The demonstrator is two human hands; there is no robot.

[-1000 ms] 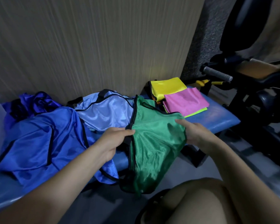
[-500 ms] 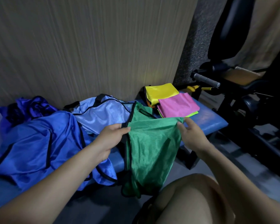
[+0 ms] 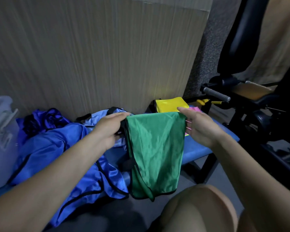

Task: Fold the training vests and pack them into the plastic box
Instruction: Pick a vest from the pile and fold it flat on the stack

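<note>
Bench (image 3: pixel 197 149) blue, against wood-grain wall (image 3: pixel 90 56); left hand (image 3: pixel 110 129), right hand (image 3: pixel 199 127) pinching green vest (image 3: pixel 156 148).

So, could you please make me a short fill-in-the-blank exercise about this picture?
1. Both hands hold up a ____ vest.
2. The folded yellow vest lies on the ____ bench.
3. The plastic box stands at the far ____ of the picture.

Missing words: green; blue; left
</note>
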